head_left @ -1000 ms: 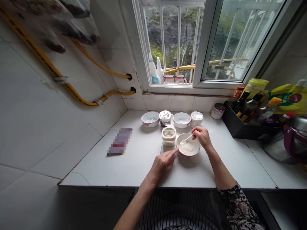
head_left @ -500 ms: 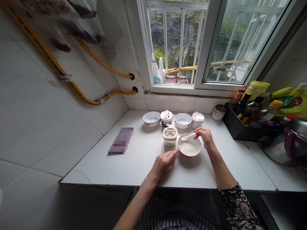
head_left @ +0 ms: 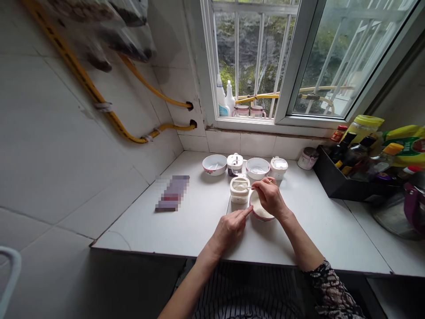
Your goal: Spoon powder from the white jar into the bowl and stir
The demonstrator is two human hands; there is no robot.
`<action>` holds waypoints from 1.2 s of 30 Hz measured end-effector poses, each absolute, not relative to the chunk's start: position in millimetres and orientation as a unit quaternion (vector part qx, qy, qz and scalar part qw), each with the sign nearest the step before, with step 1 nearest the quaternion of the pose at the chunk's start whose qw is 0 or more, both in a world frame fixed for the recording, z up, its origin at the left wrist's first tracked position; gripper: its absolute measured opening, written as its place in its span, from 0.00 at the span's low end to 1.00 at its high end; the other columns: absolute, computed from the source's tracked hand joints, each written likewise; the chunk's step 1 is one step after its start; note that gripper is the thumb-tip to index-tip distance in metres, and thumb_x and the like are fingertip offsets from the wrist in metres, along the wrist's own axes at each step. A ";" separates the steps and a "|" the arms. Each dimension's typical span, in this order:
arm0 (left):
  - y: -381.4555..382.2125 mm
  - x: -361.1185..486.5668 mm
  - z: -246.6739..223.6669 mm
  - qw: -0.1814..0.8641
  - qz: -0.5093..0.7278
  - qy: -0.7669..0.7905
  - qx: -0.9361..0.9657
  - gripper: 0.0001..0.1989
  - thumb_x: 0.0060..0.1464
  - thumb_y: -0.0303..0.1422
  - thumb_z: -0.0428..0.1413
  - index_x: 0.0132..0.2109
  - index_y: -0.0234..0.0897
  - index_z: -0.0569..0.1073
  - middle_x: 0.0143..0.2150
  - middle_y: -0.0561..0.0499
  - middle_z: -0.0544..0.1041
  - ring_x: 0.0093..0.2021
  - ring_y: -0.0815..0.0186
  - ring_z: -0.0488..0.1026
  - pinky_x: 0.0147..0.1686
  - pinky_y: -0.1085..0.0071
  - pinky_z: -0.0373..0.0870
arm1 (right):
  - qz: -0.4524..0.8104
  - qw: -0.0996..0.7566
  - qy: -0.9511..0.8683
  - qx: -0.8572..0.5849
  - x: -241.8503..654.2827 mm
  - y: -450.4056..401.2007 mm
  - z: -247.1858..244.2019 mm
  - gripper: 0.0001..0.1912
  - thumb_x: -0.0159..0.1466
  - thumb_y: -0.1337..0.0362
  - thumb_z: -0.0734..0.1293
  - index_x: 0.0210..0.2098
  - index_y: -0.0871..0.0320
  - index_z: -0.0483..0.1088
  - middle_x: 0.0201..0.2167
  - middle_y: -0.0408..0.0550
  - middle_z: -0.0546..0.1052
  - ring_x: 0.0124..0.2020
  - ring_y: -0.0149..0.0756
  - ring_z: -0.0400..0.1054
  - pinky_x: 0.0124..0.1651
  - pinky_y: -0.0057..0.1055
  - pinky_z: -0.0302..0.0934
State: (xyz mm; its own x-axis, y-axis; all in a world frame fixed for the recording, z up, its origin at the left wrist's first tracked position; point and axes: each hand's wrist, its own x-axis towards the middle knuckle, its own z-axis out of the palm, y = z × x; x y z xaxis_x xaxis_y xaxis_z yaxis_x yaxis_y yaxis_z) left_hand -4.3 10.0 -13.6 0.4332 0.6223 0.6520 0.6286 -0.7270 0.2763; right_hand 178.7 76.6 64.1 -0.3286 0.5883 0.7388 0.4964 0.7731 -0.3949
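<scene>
My right hand [head_left: 270, 197] is closed on the handle of a small white spoon [head_left: 248, 188]. The spoon's head reaches into the opened seasoning jar [head_left: 239, 197], where pale contents show. Beside the jar, to its right, stands a bowl [head_left: 256, 206] with off-white powder or flour in it, partly covered by my right hand. My left hand [head_left: 231, 227] rests low on the counter, its index finger stretched out to touch the bowl's left rim. The other fingers of that hand look partly bent, and its thumb is hidden.
Behind stand two bowls [head_left: 214, 165] [head_left: 257, 168] and two lidded seasoning jars [head_left: 235, 164] [head_left: 279, 166] on the white counter [head_left: 199, 230]. A pixelated flat object [head_left: 172, 193] lies left. A black bottle box [head_left: 335, 177], a small jar [head_left: 307, 158] and a pot [head_left: 395, 212] are right.
My right hand has moved left with the spoon, from above the bowl to the opened jar. The left finger stays at the bowl's rim. The whole view has shifted slightly.
</scene>
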 end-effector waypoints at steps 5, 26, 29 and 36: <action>9.5 -3.9 -13.1 -0.003 -0.388 -0.373 -0.843 0.25 0.62 0.21 0.46 0.65 0.37 0.64 0.44 0.45 0.80 0.40 0.64 0.79 0.39 0.71 0.79 | 0.140 0.551 -0.723 -0.392 183.7 74.9 67.1 0.05 0.65 0.64 0.62 0.35 0.54 0.70 0.30 0.47 0.80 0.34 0.40 0.73 0.48 0.40 0.63; 9.8 -3.0 -11.8 -0.013 -0.404 -0.361 -0.840 0.24 0.64 0.21 0.47 0.65 0.38 0.63 0.45 0.45 0.80 0.40 0.63 0.80 0.38 0.70 0.79 | 0.394 0.480 -0.597 -0.508 208.3 82.2 64.6 0.06 0.46 0.64 0.61 0.20 0.56 0.70 0.12 0.41 0.70 0.18 0.32 0.62 0.27 0.29 0.59; 9.8 -3.0 -12.7 -0.009 -0.402 -0.362 -0.841 0.24 0.64 0.21 0.47 0.65 0.37 0.63 0.45 0.44 0.80 0.41 0.64 0.80 0.39 0.70 0.79 | 0.433 0.505 -0.547 -0.507 213.3 85.7 66.7 0.06 0.44 0.63 0.61 0.18 0.56 0.70 0.11 0.41 0.70 0.17 0.32 0.61 0.27 0.30 0.59; 9.7 -3.5 -13.5 -0.010 -0.397 -0.366 -0.842 0.24 0.64 0.21 0.46 0.65 0.36 0.63 0.44 0.44 0.80 0.40 0.64 0.80 0.38 0.70 0.80 | 0.463 0.517 -0.512 -0.505 219.5 88.1 70.5 0.06 0.43 0.64 0.62 0.17 0.57 0.70 0.11 0.42 0.70 0.17 0.32 0.62 0.26 0.30 0.58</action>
State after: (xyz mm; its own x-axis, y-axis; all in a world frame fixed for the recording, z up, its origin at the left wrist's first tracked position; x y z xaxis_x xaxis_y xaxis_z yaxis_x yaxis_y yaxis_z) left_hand -3.5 9.7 -13.5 0.4175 0.6244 0.6601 0.6080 -0.7319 0.3077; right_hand 219.5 88.1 70.5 0.0457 0.9971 0.0616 0.0382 0.0598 -0.9975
